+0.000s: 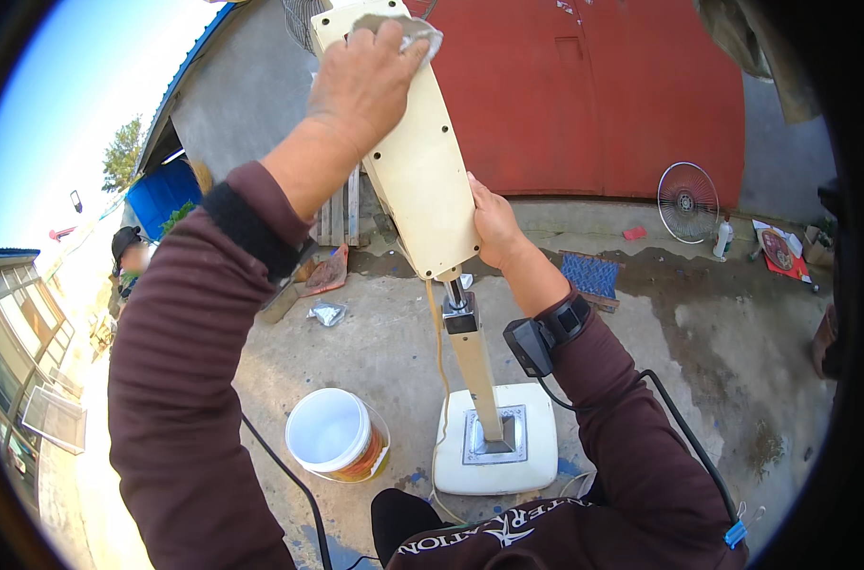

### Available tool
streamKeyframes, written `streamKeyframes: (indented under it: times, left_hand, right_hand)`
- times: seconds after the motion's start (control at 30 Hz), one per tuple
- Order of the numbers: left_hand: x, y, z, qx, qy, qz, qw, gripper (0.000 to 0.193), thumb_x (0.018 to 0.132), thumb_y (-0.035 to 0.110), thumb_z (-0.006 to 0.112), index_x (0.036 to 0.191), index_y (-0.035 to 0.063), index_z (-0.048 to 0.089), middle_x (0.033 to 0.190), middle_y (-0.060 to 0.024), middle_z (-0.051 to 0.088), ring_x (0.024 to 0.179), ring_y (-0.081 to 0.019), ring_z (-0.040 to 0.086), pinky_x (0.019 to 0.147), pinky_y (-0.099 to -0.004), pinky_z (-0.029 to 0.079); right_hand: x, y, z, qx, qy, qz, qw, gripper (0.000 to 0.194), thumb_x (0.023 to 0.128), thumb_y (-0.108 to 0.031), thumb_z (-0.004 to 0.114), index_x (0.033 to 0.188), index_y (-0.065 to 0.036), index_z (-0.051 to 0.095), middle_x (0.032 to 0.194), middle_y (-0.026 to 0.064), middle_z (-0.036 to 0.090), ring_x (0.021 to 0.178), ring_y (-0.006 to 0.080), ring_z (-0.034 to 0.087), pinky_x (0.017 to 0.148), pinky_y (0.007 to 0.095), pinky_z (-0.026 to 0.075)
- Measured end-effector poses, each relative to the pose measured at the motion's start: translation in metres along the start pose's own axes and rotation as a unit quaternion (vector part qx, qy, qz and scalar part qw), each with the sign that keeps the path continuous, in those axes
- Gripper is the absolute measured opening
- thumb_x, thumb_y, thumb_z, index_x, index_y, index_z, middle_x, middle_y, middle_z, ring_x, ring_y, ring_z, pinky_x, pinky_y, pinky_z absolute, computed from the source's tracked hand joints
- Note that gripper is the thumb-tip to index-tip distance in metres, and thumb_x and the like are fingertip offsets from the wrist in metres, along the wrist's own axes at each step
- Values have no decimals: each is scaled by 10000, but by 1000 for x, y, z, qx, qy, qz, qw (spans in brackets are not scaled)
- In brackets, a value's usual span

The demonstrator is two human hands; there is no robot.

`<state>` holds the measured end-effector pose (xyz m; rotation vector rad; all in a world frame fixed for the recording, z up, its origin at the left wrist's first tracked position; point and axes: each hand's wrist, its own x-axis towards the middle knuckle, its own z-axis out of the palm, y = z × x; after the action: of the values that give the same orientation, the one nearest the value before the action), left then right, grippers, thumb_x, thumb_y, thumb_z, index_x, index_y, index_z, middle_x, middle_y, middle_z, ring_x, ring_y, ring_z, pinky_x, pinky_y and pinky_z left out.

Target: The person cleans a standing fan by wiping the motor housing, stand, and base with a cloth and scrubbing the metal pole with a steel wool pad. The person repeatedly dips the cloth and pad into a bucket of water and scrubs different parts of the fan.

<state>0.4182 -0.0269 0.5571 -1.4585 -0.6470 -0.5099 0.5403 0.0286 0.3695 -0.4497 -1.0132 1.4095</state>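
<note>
A cream-coloured pedestal fan stands before me, its long housing [421, 185] slightly tilted in view and dotted with dark screws. My left hand [364, 85] presses a greyish cloth [424, 39] against the housing's upper part. Lower down, my right hand [496, 221] grips the housing's right edge, its fingers partly hidden behind it. Below the housing, a chrome tube runs into the cream post [477, 377], which rises from a white square base [460, 474]. A pale cord [439, 349] hangs along the post. Part of a wire fan guard [300, 25] shows behind the housing's top.
A white bucket [328, 427] stands left of the base. A round wire fan guard [688, 203] leans by the red metal doors [531, 100], beside a white bottle [722, 239]. A blue woven mat [591, 276] lies on the concrete. Another person [127, 260] is at far left.
</note>
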Motion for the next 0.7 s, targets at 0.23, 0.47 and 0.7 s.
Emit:
streamKeyframes:
  times: [0.23, 0.47, 0.7]
  left_hand:
    - [-47, 56, 0, -86, -8, 0, 996, 371, 807, 168, 543, 1173, 126, 587, 866, -67, 495, 753, -216, 544, 639, -334, 464]
    - [-181, 157, -16, -255, -74, -43, 963, 420, 785, 155, 574, 1204, 126, 593, 854, -35, 472, 752, -187, 487, 632, -313, 399]
    - [-181, 148, -58, -406, 160, -415, 798, 303, 890, 177, 544, 1166, 59, 590, 1011, -157, 544, 850, -296, 544, 778, -352, 441]
  right_hand:
    - [10, -4, -8, 114, -97, 19, 989, 524, 979, -453, 325, 1136, -19, 574, 1097, 116, 624, 989, 199, 608, 858, 367, 492]
    - [1, -6, -4, 109, -116, 16, 987, 678, 975, -526, 195, 1238, 19, 501, 1190, 149, 587, 1092, 235, 569, 953, 351, 446]
    - [1, -2, 5, 33, -30, -24, 999, 562, 983, -470, 317, 1202, -1, 534, 1166, 85, 594, 1048, 175, 569, 915, 323, 441]
